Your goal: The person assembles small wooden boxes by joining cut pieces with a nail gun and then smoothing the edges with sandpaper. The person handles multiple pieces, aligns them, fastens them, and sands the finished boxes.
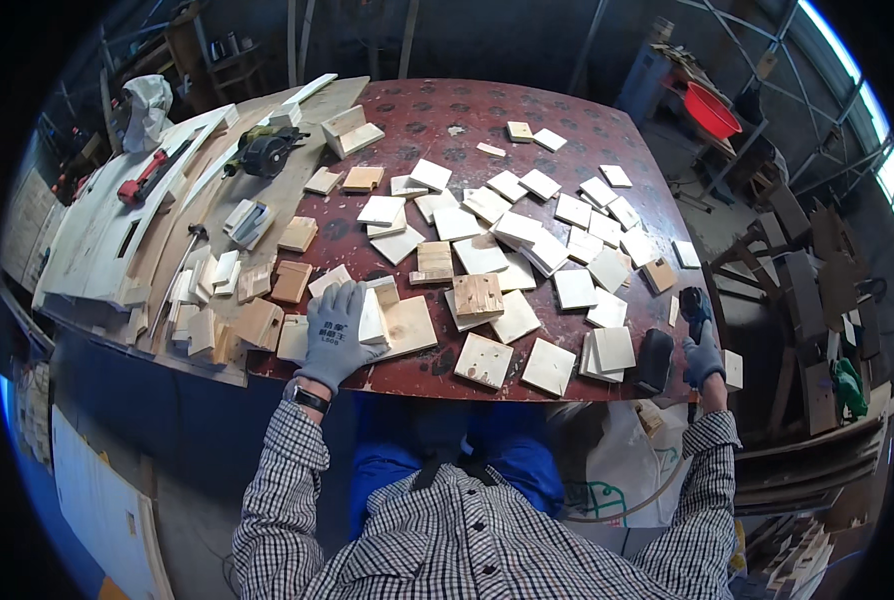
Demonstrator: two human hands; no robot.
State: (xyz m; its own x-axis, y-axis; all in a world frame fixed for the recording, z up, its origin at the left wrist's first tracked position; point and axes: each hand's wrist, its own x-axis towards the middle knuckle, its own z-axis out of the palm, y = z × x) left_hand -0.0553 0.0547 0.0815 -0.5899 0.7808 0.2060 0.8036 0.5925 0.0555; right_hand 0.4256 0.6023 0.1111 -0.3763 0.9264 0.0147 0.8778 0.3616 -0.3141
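Boards (409, 326) set at an angle sit by the near edge of the red table (617, 125), the worker's gloved left hand (335, 335) against them; whether its fingers truly grip one, I can't tell. Toward the right corner, the right hand (705, 360) clasps a black tool (694, 304). A careless inward swing could knock the dark case (654, 360) off the edge.

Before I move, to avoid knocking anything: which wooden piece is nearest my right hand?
The pale block just to the right of your right hand; every other wooden piece lies farther off.
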